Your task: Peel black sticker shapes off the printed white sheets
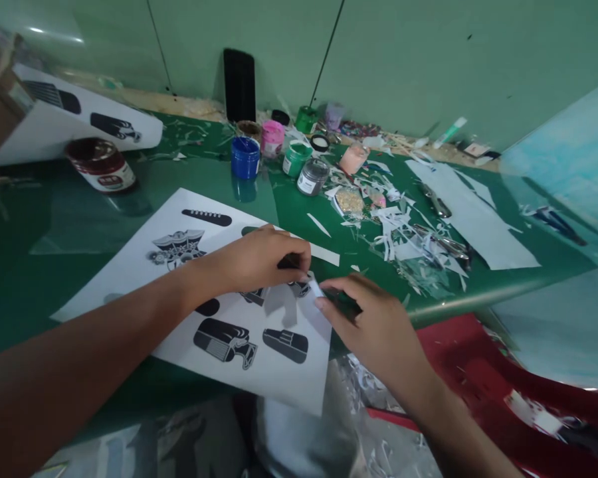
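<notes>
A white paper sheet (289, 385) printed with black, cut-out-like designs lies over the near edge of the green table. My left hand (274, 259) reaches across it, fingers curled and pinching at the sheet's right edge. My right hand (369, 305) meets it there, thumb and forefinger closed on a small white folded bit of paper (315, 288). Whether this bit is part of the sheet or a separate piece, I cannot tell. Just behind my left fingers lies a white paper strip (326, 255).
Open paint jars, including a blue jar (245, 158) and a grey jar (312, 177), stand behind. A dark red jar (101, 166) is at left. Paper scraps (408, 232) and metal tools (434, 200) cover the right. A phone (239, 85) leans on the wall; a red chair (468, 365) stands below.
</notes>
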Motion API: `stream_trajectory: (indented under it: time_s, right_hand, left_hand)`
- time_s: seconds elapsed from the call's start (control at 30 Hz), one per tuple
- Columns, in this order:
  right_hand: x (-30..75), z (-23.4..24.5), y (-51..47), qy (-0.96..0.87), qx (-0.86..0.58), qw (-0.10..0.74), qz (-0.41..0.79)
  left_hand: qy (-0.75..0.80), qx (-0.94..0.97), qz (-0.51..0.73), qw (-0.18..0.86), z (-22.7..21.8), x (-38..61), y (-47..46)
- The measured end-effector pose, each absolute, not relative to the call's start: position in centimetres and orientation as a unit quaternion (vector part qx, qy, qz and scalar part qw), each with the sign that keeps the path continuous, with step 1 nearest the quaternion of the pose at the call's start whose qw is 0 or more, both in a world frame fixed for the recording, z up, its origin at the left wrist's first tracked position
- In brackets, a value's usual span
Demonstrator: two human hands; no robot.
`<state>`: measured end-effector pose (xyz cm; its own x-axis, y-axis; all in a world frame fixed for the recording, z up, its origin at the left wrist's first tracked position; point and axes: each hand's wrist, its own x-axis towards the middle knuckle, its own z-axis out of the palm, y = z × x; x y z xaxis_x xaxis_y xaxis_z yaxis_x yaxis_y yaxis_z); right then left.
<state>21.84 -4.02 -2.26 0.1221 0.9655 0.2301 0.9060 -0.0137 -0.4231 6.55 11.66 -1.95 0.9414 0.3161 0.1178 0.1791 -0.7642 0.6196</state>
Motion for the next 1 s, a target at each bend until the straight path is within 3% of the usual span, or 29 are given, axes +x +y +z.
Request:
stream_trajectory:
  time_s: [0.13, 0.27, 0.43, 0.67, 0.8, 1.0]
  right_hand:
    - [21.2, -2.0, -3.9, -0.628, -0.729, 0.268, 0.051]
    - [21.9, -1.9, -4.4, -0.611, -0.741, 0.277, 0.038]
    - [24.2, -2.0, -5.4, -0.544, -0.810, 0.209, -0.059]
    - [22.6, -0.6, -5.1, -0.542, -0.772, 0.320, 0.092]
    - [22.4, -0.9, -3.9, -0.536, -0.786, 0.289, 0.107]
    - [26.9, -1.1, -3.1, -0.529, -0.807, 0.259, 0.054]
  left_hand:
    - [0.160, 0.876, 0.121, 0.438, -1.6, 6.5, 11.7]
    - [0.193, 0.854, 0.152, 0.458, -0.9, 6.3, 11.9]
    - [0.180, 0.838, 0.203, 0.473, -0.5, 6.1, 11.8]
    - [0.162, 0.842, 0.206, 0.471, -0.6, 6.4, 10.9]
    - [0.159, 0.877, 0.171, 0.419, -0.7, 6.4, 10.8]
    - [0.138, 0.967, 0.090, 0.197, -1.5, 6.3, 10.7]
